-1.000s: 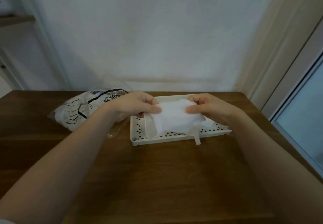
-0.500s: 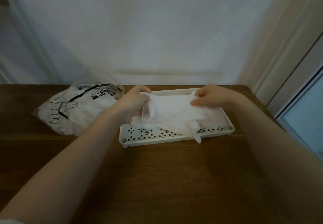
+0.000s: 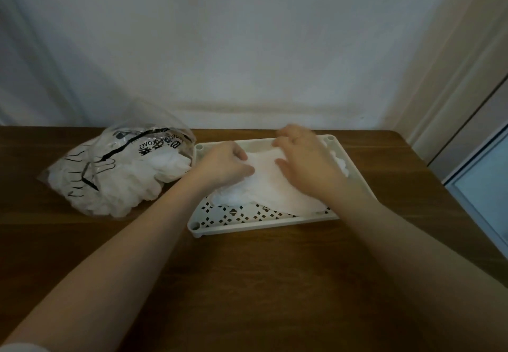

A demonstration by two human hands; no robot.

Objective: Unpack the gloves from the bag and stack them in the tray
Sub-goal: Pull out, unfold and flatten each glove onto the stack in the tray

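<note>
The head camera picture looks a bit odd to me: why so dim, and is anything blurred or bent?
Head view: dim, flat room light with no glare; the right hand is smeared by motion at its fingertips; the wide lens bows the table edge and door frame; the bag print stays readable.

Our two forearms are bare from the bottom of the view up to the wrists, with no watch, band or bracelet on either. The left hand (image 3: 225, 166) is bare, ungloved. The right hand (image 3: 305, 162) is bare too; a thin line on one finger may be a ring, though blur keeps us from telling. At the lower left corner we see a small edge of pale, whitish sleeve (image 3: 19, 347) above the left elbow.
</note>
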